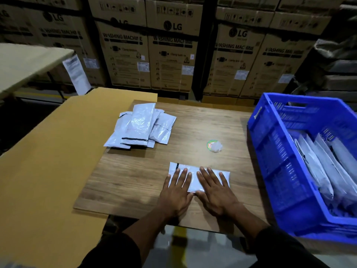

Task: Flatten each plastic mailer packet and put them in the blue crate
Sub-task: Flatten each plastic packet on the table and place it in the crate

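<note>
Low in the centre of the frame, one white plastic mailer packet (201, 176) lies flat on the wood-grain counter (135, 182), with both hands spread on top of it. The left hand (176, 192) covers the packet's left half and the right hand (216, 192) its right half. The fingers of both are straight and splayed, palms down, so neither grip is clenched or wrapped round anything; they only press.

The packet looks thin, light and limp, a glossy film that probably slides easily on the smooth counter and springs back where air is trapped. Pressing from the middle out toward the edges should drive the air out. A dark strip near its upper left corner looks like the seal flap. For lifting, a pinch at a short edge or a corner seems best, since the flat face offers nothing to hold and a limp sheet will droop from wherever it is taken.

The pile of unflattened mailers (141, 126) waits above and left of centre, several overlapping and puffy. The blue crate (270, 144) fills the right side of the frame and already holds a row of flattened mailers (324, 167) leaning on edge. Between pile and crate lies a small round sticker with a crumpled scrap of plastic (214, 146). A tan cardboard sheet (48, 161) covers the left, and LG washing machine cartons (172, 55) stand behind.
</note>
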{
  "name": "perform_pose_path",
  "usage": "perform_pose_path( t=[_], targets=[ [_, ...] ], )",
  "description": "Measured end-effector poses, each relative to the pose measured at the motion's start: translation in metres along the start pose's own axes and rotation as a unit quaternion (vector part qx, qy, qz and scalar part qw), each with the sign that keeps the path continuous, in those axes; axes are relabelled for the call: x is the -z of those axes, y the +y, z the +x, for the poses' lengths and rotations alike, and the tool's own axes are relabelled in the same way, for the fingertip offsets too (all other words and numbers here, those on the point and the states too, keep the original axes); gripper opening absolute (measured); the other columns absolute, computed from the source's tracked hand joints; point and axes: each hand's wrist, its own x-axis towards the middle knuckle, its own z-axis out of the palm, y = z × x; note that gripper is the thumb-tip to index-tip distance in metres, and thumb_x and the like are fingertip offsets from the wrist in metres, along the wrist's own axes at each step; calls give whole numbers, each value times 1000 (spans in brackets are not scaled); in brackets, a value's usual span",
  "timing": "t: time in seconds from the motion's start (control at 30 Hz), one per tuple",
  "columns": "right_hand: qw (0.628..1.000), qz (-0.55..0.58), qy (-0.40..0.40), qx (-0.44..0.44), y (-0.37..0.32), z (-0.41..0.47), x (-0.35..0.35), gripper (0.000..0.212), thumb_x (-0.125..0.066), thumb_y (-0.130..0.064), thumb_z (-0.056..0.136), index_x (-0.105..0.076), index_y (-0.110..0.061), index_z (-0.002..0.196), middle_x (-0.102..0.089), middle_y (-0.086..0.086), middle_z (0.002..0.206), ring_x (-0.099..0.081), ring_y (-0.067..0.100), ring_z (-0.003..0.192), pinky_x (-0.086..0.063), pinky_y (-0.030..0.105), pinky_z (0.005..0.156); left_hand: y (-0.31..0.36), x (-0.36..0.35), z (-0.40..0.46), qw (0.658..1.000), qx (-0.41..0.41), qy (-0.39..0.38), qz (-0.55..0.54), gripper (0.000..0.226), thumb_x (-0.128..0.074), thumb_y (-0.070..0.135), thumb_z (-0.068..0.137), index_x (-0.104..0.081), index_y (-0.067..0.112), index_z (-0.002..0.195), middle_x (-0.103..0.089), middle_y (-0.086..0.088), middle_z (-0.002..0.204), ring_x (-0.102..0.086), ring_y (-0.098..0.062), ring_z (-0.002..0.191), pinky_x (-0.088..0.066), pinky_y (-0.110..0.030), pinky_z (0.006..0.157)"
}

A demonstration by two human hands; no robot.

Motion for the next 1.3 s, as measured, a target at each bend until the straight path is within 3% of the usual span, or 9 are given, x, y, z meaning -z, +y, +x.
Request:
perform_pose_path(
  t=[0.13, 0.2, 0.3, 0.37, 0.43, 0.53, 0.67, 1.0, 1.3],
  targets=[
    [998, 66, -23, -1, 3, 5, 12, 79, 8, -66, 90, -2, -29, 159, 14, -17, 162, 18, 9, 149, 6, 44, 121, 1, 7, 0, 1000, 11, 13, 9, 65, -35, 55, 97, -53, 16, 146, -47, -14, 152, -44, -33, 141, -30, -60, 110],
    [999, 46, 14, 11, 6, 6, 21, 71, -10, -53, 97, -26, -18, 157, -13, -6, 165, -6, 20, 153, -8, 46, 122, 7, 14, 4, 999, 20, 49, -6, 59, -33, 45, 98, -61, 9, 137, -57, -13, 143, -49, -31, 137, -21, -63, 110],
    [998, 29, 60, 8, 5, 4, 18, 65, -34, -33, 84, -54, -6, 139, -49, 11, 149, -44, 33, 139, -23, 46, 115, 25, 21, 13, 987, -46, 124, -88, 59, -20, 31, 109, -61, -5, 132, -62, -17, 136, -58, -31, 128, -31, -51, 116],
    [997, 44, 58, -15, 2, 3, 11, 65, -36, -33, 86, -46, -8, 145, -44, 10, 152, -38, 31, 143, -22, 47, 115, 44, 28, 21, 980, -59, 98, -164, 77, -4, 47, 107, -47, -5, 144, -51, -18, 148, -48, -27, 138, -26, -37, 119],
    [997, 31, 65, -22, 3, 0, 2, 70, -39, -36, 86, -37, -9, 150, -39, 9, 156, -34, 28, 146, -19, 47, 115, 53, 24, 29, 974, -42, 30, -221, 95, 9, 63, 95, -30, 0, 155, -31, -14, 161, -25, -23, 151, -5, -28, 122],
    [997, 13, 71, -38, 5, -2, 0, 64, -34, -35, 92, -41, -9, 149, -42, 7, 154, -37, 25, 144, -19, 46, 113, 48, 5, 33, 978, -38, 36, -202, 90, 10, 62, 97, -25, 5, 158, -23, -8, 165, -15, -19, 154, -3, -33, 125],
    [995, 21, 89, -39, 2, -4, -3, 62, -33, -33, 94, -40, -9, 150, -38, 5, 157, -34, 23, 145, -20, 48, 113, 41, -15, 29, 987, -37, 84, -130, 63, -10, 44, 108, -30, 8, 156, -29, -5, 163, -24, -19, 151, -13, -39, 121],
    [998, 17, 59, -22, 10, -5, -7, 68, -34, -39, 93, -31, -13, 155, -26, 2, 163, -24, 21, 150, -19, 51, 114, 53, -13, 23, 990, 3, 96, -99, 64, -12, 46, 108, -32, 10, 156, -28, -5, 164, -21, -18, 153, -15, -41, 121],
    [999, 6, 37, -33, 11, -4, -6, 60, -26, -44, 101, -32, -18, 155, -26, -3, 162, -23, 18, 150, -13, 48, 116, 51, 5, 28, 986, 78, 91, -120, 68, -12, 41, 110, -60, 2, 136, -60, -13, 139, -57, -27, 130, -28, -39, 112]
  ],
)
